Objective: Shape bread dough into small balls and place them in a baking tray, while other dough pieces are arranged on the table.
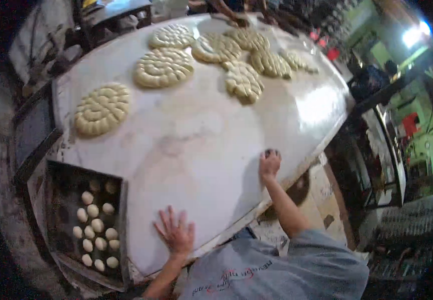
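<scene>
My left hand point(175, 234) lies on the pale worktable point(191, 170) near its front edge, fingers spread and nothing in it. Farther right, my right hand point(270, 165) rests on the table with its fingers curled. A small dark patch shows at its fingertips, too unclear to name. Beyond my hands lie several pieces of pale dough. One coiled round point(102, 109) sits at the far left, and another dough coil point(164, 68) is behind it. A segmented dough piece point(244, 81) lies nearest on the right side of the group.
A dark tray point(124, 215) with several small dough balls point(97, 225) stands against the table's left side. At the far edge another person's hand point(242, 22) reaches over the table. A woven seat point(401, 225) is off to the right.
</scene>
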Demonstrator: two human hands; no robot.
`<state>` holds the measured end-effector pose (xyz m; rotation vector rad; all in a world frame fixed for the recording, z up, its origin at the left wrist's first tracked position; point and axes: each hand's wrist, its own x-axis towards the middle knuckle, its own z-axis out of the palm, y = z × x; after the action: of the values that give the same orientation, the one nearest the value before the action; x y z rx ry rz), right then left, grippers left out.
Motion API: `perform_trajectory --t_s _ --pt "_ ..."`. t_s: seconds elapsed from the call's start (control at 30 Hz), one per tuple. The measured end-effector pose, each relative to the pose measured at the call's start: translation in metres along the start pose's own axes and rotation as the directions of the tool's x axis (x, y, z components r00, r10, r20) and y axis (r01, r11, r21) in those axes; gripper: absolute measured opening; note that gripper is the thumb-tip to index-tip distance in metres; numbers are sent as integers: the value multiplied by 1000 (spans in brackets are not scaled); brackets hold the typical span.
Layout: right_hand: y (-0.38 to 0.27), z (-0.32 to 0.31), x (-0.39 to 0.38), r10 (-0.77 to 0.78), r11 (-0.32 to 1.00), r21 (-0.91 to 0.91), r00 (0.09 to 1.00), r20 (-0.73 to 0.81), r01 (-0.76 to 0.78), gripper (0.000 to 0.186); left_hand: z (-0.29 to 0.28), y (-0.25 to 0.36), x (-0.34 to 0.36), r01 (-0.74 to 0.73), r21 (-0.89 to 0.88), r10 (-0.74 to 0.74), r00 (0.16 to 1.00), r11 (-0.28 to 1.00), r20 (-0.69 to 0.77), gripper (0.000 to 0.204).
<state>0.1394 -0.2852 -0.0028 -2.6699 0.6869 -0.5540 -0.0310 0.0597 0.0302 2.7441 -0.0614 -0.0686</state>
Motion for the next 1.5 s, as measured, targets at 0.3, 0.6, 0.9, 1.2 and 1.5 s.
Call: perform_trajectory --t_s 0.3,0.6,0.9,1.2,1.5 --pt "-28 74 197 26 992 121 1000 12 -27 26 16 33 20 297 269 -280 955 916 -103 57" --pt "-70 114 240 145 705 695 988 53 -141 41 68 103 61 335 156 -270 903 929 -335 50" --pt "30 60 126 -264 777 619 952 156 115 33 132 179 130 -93 -528 -52 966 844 -253 20" --pt "77 -80 -36 84 239 729 761 643 -642 53 192 219 171 -506 -783 522 806 361 -280 52" --pt "100 -119 -92 117 577 780 970 213 -241 34 84 209 81 225 -906 505 770 359 391 41"
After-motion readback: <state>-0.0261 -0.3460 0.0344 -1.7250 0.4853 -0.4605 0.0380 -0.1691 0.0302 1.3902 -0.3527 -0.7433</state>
